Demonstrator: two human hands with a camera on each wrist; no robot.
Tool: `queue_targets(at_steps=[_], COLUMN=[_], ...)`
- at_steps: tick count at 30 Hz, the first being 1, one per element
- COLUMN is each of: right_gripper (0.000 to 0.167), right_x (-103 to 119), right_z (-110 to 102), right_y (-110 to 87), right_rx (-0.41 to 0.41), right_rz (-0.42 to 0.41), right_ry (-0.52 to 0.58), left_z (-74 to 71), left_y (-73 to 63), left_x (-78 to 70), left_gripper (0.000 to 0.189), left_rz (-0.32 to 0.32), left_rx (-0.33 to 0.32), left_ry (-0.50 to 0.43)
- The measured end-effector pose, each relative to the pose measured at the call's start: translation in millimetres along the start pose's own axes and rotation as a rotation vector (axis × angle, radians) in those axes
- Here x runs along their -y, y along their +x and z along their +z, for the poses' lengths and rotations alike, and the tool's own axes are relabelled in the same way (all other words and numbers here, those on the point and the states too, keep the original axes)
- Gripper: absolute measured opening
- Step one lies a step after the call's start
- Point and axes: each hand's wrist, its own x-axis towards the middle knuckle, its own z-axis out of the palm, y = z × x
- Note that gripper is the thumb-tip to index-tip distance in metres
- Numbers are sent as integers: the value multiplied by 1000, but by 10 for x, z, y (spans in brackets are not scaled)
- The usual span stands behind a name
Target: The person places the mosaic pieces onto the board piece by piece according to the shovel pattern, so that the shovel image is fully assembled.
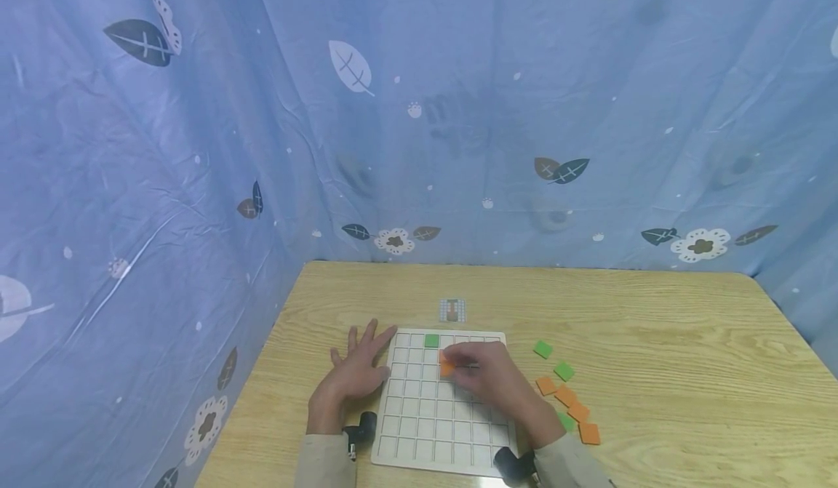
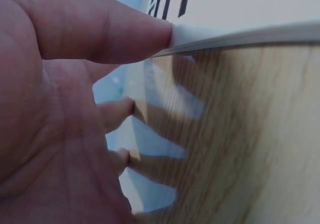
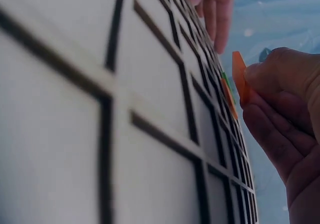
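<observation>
A white gridded board lies on the wooden table. My right hand is over its upper middle, pinching an orange tile between thumb and fingertips. That tile stands edge-on just off the grid in the right wrist view. Close by, another orange tile sits on the board, beside a green tile in the top row. My left hand rests at the board's left edge with its fingers spread. In the left wrist view its thumb touches the board's side.
Right of the board lie loose green tiles and several orange tiles, some close together. A small picture card lies beyond the board's far edge. Blue patterned curtain hangs behind the table and along its left side.
</observation>
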Motion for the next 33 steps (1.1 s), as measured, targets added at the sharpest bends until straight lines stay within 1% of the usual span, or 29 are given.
queue_targets(at_steps=[4, 7, 10, 14, 19, 28, 33], right_gripper=[30, 28, 28, 30, 32, 31, 32], right_x=[-7, -17, -18, -7, 20, 49, 37], right_z=[13, 27, 43, 57, 63, 70, 74], right_y=[4, 11, 10, 5, 8, 19, 23], right_rx=[-4, -8, -4, 4, 2, 23, 22], right_rz=[-65, -103, -103, -87, -104, -67, -63], right_ry=[-20, -70, -108, -130, -158, -180, -182], left_z=[-2, 1, -1, -4, -5, 1, -1], left_y=[1, -1, -4, -6, -3, 4, 6], left_x=[5, 1, -9, -18, -16, -6, 0], left_gripper=[81, 80, 80, 80, 81, 80, 81], left_rz=[2, -1, -5, -6, -1, -6, -3], left_rx=[2, 3, 3, 3, 2, 2, 3], left_ry=[1, -1, -1, 1, 3, 18, 12])
